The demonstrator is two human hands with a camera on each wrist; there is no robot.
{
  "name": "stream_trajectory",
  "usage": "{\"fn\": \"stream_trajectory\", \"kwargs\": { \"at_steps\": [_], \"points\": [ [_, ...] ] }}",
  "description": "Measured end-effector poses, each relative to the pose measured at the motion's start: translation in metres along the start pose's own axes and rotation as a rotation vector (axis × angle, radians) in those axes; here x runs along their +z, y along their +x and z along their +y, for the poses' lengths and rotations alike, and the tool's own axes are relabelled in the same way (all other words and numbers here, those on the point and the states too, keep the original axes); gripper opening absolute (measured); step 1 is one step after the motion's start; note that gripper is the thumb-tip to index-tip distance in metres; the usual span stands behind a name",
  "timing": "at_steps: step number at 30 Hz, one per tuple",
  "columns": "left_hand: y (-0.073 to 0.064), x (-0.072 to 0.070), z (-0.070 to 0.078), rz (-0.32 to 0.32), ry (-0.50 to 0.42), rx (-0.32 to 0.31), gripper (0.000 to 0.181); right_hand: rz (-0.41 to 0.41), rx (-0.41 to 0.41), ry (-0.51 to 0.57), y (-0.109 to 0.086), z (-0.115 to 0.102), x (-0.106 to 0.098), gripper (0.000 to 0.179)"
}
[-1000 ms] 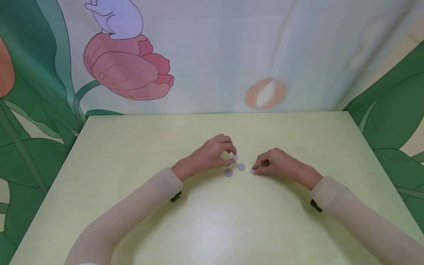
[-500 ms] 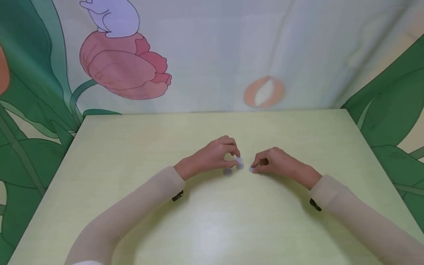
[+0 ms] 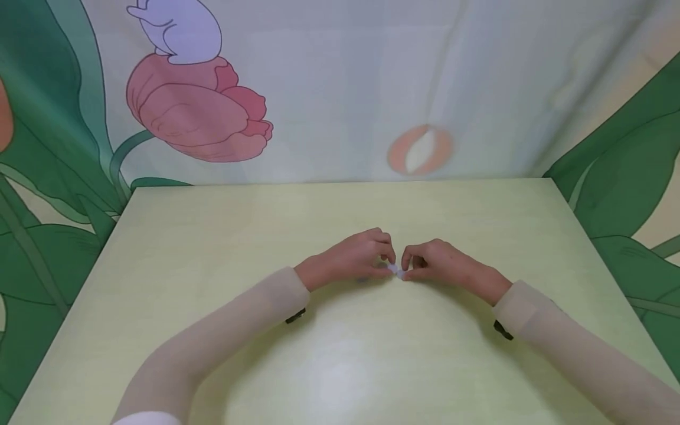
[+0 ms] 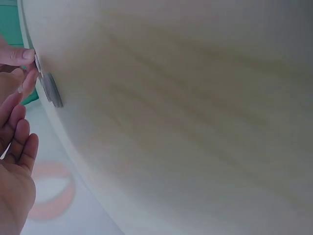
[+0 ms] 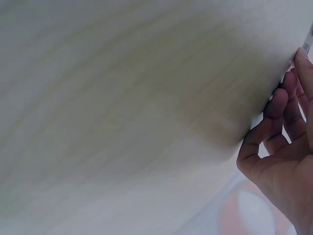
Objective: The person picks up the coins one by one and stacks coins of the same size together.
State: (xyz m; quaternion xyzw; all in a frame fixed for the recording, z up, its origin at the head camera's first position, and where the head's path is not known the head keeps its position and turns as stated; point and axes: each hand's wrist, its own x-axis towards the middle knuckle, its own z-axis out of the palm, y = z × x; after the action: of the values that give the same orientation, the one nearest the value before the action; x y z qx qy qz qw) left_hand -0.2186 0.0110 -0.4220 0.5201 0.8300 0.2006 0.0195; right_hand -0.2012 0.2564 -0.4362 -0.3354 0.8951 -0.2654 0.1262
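Note:
My left hand pinches a small pale round disc between thumb and fingers near the middle of the table. Just to its right, the thumb and forefinger of my right hand grip another pale disc. The two discs overlap in the head view. Partly hidden under the left hand, a further disc lies on the table. In the left wrist view grey round discs sit close together beside fingers holding a thin disc.
The pale wooden table spreads around both hands. Behind its far edge hangs a curtain printed with a pink flower and a white animal. Green leaf prints flank the table.
My left hand has moved right and slightly toward me with its disc, over the middle disc and up to the right hand's disc. The right hand has barely moved.

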Motion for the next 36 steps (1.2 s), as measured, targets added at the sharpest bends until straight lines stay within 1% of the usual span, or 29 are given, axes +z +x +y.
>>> {"fn": "stream_trajectory", "kwargs": {
  "at_steps": [3,7,12,20,27,36],
  "points": [
    [0.003,0.001,0.001,-0.037,0.01,-0.014,0.013,0.005,-0.012,-0.013,0.0,0.001,0.002,0.011],
    [0.005,0.001,0.001,-0.047,0.015,-0.022,0.012,0.016,-0.013,-0.014,0.0,0.001,0.004,0.009],
    [0.006,0.003,0.0,-0.058,0.012,-0.044,0.013,0.026,-0.019,0.009,-0.001,-0.001,0.002,0.008],
    [0.007,0.005,0.001,-0.06,0.003,-0.062,0.014,-0.005,-0.005,0.033,-0.002,-0.001,0.001,0.006],
    [0.01,0.008,-0.001,-0.04,0.004,-0.054,0.013,0.014,-0.018,0.035,-0.004,0.001,0.0,0.007],
    [0.012,0.013,-0.001,-0.066,0.006,-0.073,0.014,0.042,-0.032,0.016,-0.005,0.006,0.004,0.007]
  ]
}}
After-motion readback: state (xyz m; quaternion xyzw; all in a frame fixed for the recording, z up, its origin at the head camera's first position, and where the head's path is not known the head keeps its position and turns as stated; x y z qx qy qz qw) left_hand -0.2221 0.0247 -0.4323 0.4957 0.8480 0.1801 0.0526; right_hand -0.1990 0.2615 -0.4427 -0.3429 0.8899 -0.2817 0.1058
